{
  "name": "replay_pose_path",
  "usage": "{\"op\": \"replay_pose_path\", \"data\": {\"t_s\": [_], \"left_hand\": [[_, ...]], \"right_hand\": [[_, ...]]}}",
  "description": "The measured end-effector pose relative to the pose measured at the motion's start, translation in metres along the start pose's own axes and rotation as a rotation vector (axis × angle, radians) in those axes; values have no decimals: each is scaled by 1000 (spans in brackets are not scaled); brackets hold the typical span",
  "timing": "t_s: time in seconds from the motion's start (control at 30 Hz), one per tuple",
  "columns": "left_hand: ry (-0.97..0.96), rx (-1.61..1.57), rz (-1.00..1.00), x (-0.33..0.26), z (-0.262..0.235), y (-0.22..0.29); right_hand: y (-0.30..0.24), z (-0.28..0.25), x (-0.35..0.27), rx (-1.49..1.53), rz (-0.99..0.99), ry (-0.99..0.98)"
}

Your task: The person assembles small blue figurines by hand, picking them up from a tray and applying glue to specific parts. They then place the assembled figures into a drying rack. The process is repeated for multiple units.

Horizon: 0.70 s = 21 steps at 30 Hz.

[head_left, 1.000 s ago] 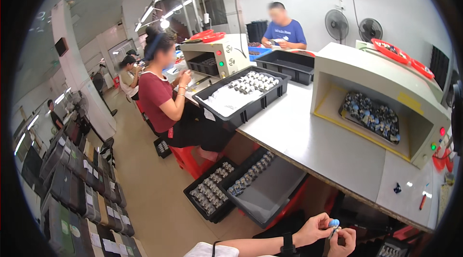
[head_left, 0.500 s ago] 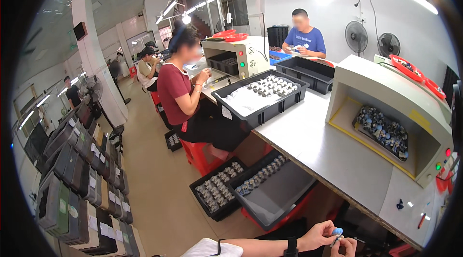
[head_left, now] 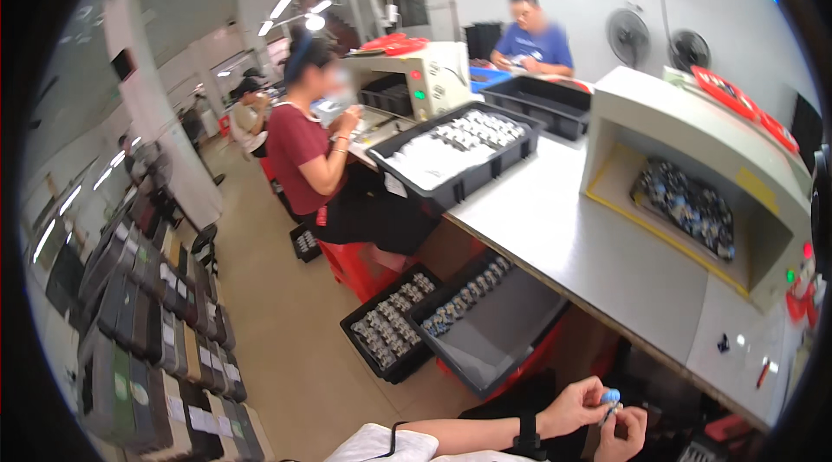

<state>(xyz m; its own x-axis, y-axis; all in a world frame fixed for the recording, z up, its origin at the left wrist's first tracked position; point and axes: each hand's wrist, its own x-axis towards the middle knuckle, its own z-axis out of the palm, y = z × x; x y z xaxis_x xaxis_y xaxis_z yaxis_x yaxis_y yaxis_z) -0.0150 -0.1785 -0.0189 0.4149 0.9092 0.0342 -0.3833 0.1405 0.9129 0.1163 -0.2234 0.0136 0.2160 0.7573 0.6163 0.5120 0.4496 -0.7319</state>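
Close to the lower edge, both my hands are closed around one small figurine (head_left: 612,396) with a rounded blue top and paler parts below. My left hand (head_left: 569,408), with a black band on its wrist, pinches it from the left near the blue top. From the right, the fingers of my right hand (head_left: 624,434) meet its lower part, and they hide most of it. On the table to the right lie a small dark piece (head_left: 723,343) and a thin red tool (head_left: 763,373).
A cream box oven (head_left: 693,107) with a tray of blue-and-dark pieces (head_left: 685,206) stands on the table (head_left: 520,211). Black crates (head_left: 511,332) with rows of figurines sit below. A co-worker in maroon (head_left: 299,146) sits left; another in blue (head_left: 542,44) sits beyond.
My view has shifted slightly, so the room sits a little higher and further left. My hands still hold the figurine together, and its blue top shows a bit higher.
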Motion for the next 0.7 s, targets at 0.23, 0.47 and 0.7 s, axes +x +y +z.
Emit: {"op": "replay_pose_path", "data": {"t_s": [0.23, 0.47, 0.7], "left_hand": [[83, -78, 34, -1, 4, 25], [68, -169, -67, -6, 13, 42], [80, -145, -79, -6, 10, 40]], "right_hand": [[-6, 8, 13, 2, 46, 8], [-7, -2, 4, 29, 82, 29], [-7, 1, 3, 21, 103, 25]]}}
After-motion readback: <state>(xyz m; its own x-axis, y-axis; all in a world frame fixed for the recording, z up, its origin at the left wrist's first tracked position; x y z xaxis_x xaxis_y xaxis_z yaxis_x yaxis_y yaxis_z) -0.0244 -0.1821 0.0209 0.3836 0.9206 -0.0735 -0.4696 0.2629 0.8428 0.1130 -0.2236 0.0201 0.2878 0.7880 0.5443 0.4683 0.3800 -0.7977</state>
